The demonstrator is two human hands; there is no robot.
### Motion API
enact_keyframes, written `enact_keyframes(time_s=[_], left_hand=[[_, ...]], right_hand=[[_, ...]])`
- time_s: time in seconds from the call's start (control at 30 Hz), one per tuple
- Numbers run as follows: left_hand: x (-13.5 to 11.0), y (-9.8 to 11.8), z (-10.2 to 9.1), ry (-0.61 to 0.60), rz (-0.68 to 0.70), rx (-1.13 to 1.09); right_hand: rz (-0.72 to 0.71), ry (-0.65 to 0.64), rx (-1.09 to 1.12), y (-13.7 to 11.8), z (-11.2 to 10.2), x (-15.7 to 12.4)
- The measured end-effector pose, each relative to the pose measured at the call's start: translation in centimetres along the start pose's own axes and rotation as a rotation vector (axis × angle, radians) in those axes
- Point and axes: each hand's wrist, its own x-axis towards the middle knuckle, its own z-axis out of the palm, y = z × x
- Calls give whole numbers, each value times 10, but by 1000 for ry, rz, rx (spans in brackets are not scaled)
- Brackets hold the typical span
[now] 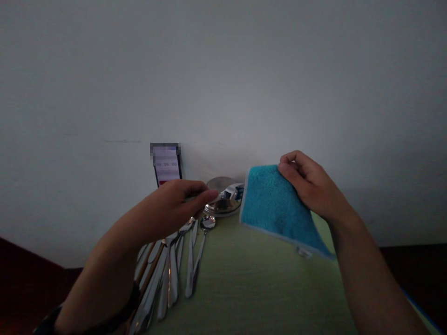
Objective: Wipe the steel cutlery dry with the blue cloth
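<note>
My right hand [307,179] pinches a blue terry cloth [272,200] by its upper edge. The cloth has a pale border and a small tag, and hangs spread above the table. My left hand [186,200] is closed, thumb and fingers pressed together; what they hold, if anything, I cannot make out. Just past its fingertips a shiny metal spoon head [233,191] shows over a stack of round metal dishes [223,206]. Below the left hand lies a small spoon [207,223], bowl towards the wall. Beside it several pieces of metal cutlery [173,274] lie fanned out, partly hidden by my left forearm.
A phone [167,164] with a timer on its screen leans against the pale wall [223,83] behind the left hand. Everything rests on a light green tabletop [240,284] that meets the wall. Dark floor shows at both lower sides.
</note>
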Motion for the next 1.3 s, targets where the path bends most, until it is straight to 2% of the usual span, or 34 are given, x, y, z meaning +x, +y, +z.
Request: enact_keyframes(time_s=[0.13,0.2,0.27,0.4,0.53,0.6,0.67,0.83,0.93,1.03,1.1,1.3], left_hand=[[1,3,0,-43,23,25],[1,7,1,-76,49,18],[2,10,1,-95,69,2],[3,16,3,-115,86,-4],[4,18,4,-86,85,15],[5,18,5,-67,87,60],[5,19,5,-58,99,98],[4,22,2,-44,137,86],[1,25,0,-12,163,48],[0,27,0,17,192,58],[0,28,0,41,208,90],[-1,32,1,72,237,90]], right_hand=[[108,236,-308,12,4,6],[128,261,-350,15,5,8],[115,182,-263,11,7,7],[58,-129,44,-10,13,1],[121,-408,301,-22,17,-3],[140,-482,365,-21,17,-3],[76,-470,295,-20,17,-2],[-175,-400,-46,-22,16,0],[-178,-507,-18,-25,16,-1],[-115,-613,0,-26,16,-1],[-102,-615,-29,-25,16,-1],[-180,-622,-5,-27,13,-1]])
